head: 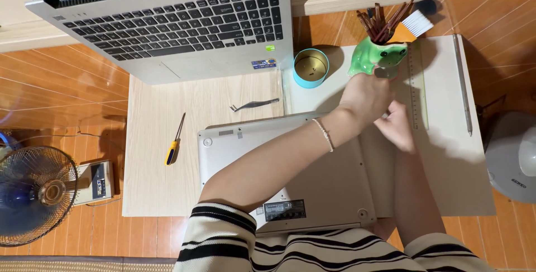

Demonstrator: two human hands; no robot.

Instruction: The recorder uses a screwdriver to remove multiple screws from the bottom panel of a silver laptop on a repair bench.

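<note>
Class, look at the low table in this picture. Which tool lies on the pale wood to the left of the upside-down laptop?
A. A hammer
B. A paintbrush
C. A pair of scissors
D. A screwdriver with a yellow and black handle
D: a screwdriver with a yellow and black handle lies on the table, left of the upside-down laptop and apart from it.

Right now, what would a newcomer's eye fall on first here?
Both hands meet at the far right corner of an upturned silver laptop: the left hand reaches across, the right hand beside it. Just beyond stands a green frog-shaped ceramic pot of brown sticks; another open grey laptop lies top left.
</note>
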